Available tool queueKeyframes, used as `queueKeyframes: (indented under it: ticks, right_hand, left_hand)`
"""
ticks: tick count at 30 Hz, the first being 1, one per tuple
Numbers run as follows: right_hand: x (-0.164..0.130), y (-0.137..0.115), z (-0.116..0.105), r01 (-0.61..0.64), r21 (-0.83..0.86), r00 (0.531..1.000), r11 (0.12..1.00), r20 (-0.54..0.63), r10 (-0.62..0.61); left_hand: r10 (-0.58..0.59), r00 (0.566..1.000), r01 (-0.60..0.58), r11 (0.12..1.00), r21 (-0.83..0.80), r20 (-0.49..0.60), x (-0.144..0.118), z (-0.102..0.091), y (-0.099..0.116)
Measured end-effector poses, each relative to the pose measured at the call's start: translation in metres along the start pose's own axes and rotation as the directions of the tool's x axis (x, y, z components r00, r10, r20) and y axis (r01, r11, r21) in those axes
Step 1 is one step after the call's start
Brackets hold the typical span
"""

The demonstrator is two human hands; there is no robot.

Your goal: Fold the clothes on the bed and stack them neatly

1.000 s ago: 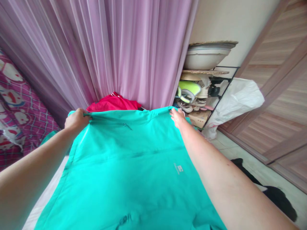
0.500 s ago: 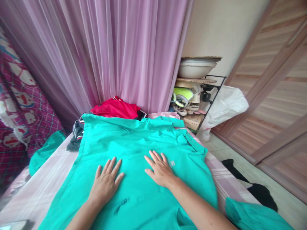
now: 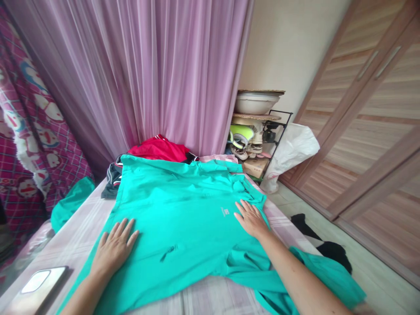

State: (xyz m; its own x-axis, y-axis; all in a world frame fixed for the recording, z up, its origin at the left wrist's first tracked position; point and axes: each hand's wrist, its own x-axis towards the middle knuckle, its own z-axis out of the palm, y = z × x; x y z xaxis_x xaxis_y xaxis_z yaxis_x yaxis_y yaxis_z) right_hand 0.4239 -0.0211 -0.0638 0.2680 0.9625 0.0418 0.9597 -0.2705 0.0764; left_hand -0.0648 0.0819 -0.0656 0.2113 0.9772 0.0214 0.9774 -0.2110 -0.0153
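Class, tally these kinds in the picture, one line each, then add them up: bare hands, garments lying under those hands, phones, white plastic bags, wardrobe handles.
Left hand and right hand: 2
Green garment: 1
Phone: 1
White plastic bag: 1
Wardrobe handles: 2
Total: 7

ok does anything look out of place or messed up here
A black item, possibly clothing, lies on the floor, which looks out of place. The turquoise garment is bunched and creased at its lower right, unlike its smoother middle; no spill shows.
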Motion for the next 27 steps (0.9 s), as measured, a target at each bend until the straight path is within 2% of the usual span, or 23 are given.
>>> queueKeyframes:
  ticks: [2, 4, 7, 9, 11, 13, 15, 19, 22, 25, 27]
  right_hand:
    - [0.001, -0.006, -0.008, -0.016, 0.006, 1.0, 1.0, 0.027, 0.016]
    - [0.001, -0.018, -0.019, -0.092, 0.024, 0.992, 0.995, 0.086, 0.09]
    - [-0.004, -0.056, -0.035, -0.223, 0.102, 0.965, 0.969, 0.163, 0.205]
    - [-0.011, -0.089, -0.04, -0.135, 0.19, 0.985, 0.973, 0.128, 0.111]
    - [-0.02, -0.115, -0.04, 0.051, 0.25, 0.995, 0.967, 0.071, -0.071]
    - [-0.027, -0.124, -0.035, 0.179, 0.266, 0.977, 0.947, 0.066, -0.203]
    - [-0.031, -0.112, -0.029, 0.185, 0.253, 0.971, 0.95, 0.101, -0.216]
    - [-0.033, -0.047, -0.021, -0.022, 0.142, 0.99, 0.99, 0.142, 0.002]
    - [-0.036, -0.009, -0.017, -0.094, 0.039, 0.988, 0.995, 0.123, 0.089]
    - [-0.038, 0.001, -0.015, -0.094, 0.005, 0.989, 0.996, 0.114, 0.093]
    - [-0.039, -0.001, -0.014, -0.101, 0.007, 0.989, 0.995, 0.112, 0.1]
  left_hand:
    - [-0.018, 1.0, 0.018, 1.0, -0.012, 0.008, -0.001, -0.002, -0.001]
    - [-0.039, 0.999, 0.039, 0.999, -0.025, 0.012, -0.001, -0.005, 0.002]
    - [-0.062, 0.998, 0.062, 0.997, -0.045, -0.004, -0.001, -0.008, 0.007]
    - [-0.059, 0.998, 0.057, 0.996, -0.064, -0.029, -0.001, -0.009, 0.006]
    - [-0.044, 0.997, 0.039, 0.996, -0.083, -0.056, -0.002, -0.008, 0.004]
    - [-0.035, 0.996, 0.028, 0.995, -0.094, -0.076, -0.002, -0.007, 0.001]
    - [-0.039, 0.996, 0.031, 0.995, -0.098, -0.081, -0.002, -0.006, -0.001]
    - [-0.044, 0.996, 0.036, 0.994, -0.104, -0.08, -0.002, -0.008, -0.002]
    - [-0.068, 0.994, 0.057, 0.991, -0.119, -0.084, -0.002, -0.011, 0.001]
    - [-0.157, 0.986, 0.151, 0.983, -0.101, -0.061, -0.003, -0.019, 0.022]
    - [-0.159, 0.985, 0.154, 0.984, -0.087, -0.063, -0.006, -0.025, 0.053]
